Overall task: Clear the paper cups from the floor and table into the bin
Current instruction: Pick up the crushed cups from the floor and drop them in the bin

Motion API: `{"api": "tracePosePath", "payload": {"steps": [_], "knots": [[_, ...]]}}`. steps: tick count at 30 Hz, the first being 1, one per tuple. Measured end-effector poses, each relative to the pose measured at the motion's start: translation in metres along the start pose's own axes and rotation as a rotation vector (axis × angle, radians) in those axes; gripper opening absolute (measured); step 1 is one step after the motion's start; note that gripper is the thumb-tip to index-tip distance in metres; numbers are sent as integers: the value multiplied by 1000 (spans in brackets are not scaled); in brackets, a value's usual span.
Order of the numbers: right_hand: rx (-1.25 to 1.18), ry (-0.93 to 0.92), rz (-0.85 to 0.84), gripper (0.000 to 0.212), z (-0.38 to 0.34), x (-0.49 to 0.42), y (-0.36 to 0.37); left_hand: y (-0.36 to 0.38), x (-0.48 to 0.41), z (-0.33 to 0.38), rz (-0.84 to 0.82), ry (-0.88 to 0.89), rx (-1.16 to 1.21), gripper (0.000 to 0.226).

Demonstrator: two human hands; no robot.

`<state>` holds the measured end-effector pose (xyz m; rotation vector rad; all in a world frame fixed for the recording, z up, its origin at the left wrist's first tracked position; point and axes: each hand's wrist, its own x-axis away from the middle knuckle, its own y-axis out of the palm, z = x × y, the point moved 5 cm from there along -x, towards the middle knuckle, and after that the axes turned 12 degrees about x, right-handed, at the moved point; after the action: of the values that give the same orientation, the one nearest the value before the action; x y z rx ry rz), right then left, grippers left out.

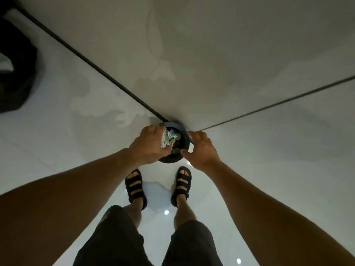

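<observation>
Person stands over bin (173, 124), which sits on floor (57, 143) just ahead of the sandals (135, 187). L grip (148, 144) is closed round a crumpled white cup (165, 138), held right over the bin mouth; more crushed paper shows inside. R grip (201, 148) is at the bin's right rim w/ fingers curled and thumb by the rim; can't tell if it pinches the rim or only touches it. Step in hand, prob.: drop cup in. To do it well: centre cup over the opening, not the near rim, and take it low before letting go, since crushed paper is light & could bounce off the pile. R grip should steady bin so it doesn't tip or slide on the glossy floor.
</observation>
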<state>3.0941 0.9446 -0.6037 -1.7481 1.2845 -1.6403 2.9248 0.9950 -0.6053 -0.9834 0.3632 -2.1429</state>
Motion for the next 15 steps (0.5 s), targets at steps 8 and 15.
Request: {"api": "tracePosePath", "payload": {"steps": [8, 15], "knots": [[-103, 185, 144, 71, 9, 147, -70, -15, 91, 121, -175, 134, -156, 70], [-295, 503, 251, 73, 101, 290, -71, 52, 154, 226, -301, 333, -379, 69]]}}
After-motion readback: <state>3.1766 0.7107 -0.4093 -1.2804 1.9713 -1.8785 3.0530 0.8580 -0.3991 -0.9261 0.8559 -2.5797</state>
